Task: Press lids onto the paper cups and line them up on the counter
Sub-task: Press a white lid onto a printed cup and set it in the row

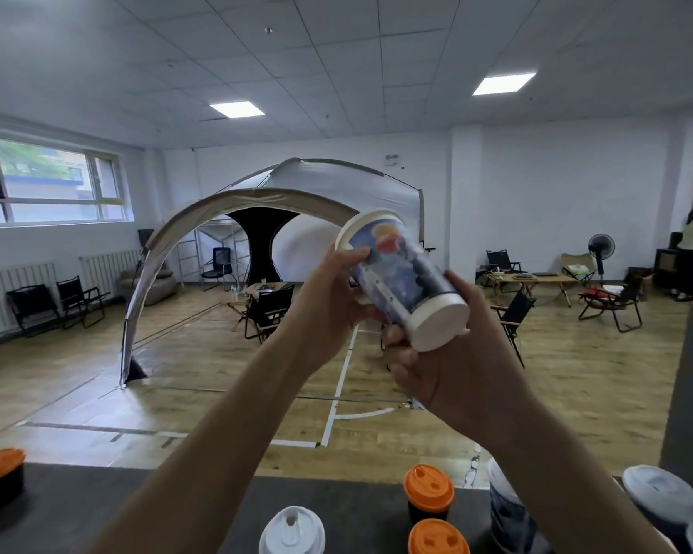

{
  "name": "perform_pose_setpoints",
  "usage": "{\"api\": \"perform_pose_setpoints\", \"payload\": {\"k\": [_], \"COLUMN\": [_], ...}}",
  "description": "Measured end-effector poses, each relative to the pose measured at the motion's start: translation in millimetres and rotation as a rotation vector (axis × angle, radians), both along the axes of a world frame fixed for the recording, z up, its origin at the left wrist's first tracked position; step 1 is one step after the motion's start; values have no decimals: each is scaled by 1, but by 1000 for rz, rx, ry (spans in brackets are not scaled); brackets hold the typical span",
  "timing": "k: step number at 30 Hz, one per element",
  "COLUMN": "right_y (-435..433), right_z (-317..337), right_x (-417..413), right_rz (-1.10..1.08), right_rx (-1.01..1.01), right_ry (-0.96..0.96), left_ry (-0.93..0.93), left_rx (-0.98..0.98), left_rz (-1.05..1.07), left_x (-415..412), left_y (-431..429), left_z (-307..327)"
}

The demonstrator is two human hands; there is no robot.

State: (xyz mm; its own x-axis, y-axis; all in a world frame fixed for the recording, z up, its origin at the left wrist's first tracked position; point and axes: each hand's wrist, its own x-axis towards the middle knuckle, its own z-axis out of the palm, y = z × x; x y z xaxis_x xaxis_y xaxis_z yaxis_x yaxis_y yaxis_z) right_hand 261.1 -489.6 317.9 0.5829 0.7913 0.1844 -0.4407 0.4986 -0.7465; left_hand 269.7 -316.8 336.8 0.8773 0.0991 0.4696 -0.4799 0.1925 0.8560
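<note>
Now, head view: paper cup (401, 273) up in air above counter (97, 513), tilted, base end toward me, rim end pointing away up-left. Gripped by left hand (329, 301) on upper wall, fingertips (355, 257) curled just below rim. Base end sits in right hand (461, 369), fingers (401, 355) curled underneath. Both clamped on cup. Down on counter: orange-lidded cup (429, 487), white-lidded cup (293, 529).

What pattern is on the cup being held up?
Dark blue printed picture with an orange-red patch on the cup; head view.
</note>
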Motion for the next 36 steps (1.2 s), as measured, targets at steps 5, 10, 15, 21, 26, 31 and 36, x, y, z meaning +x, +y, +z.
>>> {"api": "perform_pose_setpoints", "payload": {"k": [5,10,15,21,26,31,36], "right_y": [0,-1,-3,-4,-8,-10,-11], "right_z": [-4,-5,-2,9,11,8,11], "right_x": [0,-2,1,-12,-10,-7,-6], "right_rz": [26,-26,-238,-69,-45,-69,24], "right_rx": [47,-60,-237,-6,12,-131,-42], "right_ry": [72,-33,-214,56,63,-120,-12], "left_ry": [15,48,68,100,143,193,170], "left_rx": [-45,-36,87,66,19,69,67], "left_rz": [63,31,129,1,-35,-54,-93], "left_x": [1,3,-1,8,12,9,4], "left_y": [-3,0,1,-14,-13,-14,-9], "left_z": [-5,-5,5,11,6,11,5]}}
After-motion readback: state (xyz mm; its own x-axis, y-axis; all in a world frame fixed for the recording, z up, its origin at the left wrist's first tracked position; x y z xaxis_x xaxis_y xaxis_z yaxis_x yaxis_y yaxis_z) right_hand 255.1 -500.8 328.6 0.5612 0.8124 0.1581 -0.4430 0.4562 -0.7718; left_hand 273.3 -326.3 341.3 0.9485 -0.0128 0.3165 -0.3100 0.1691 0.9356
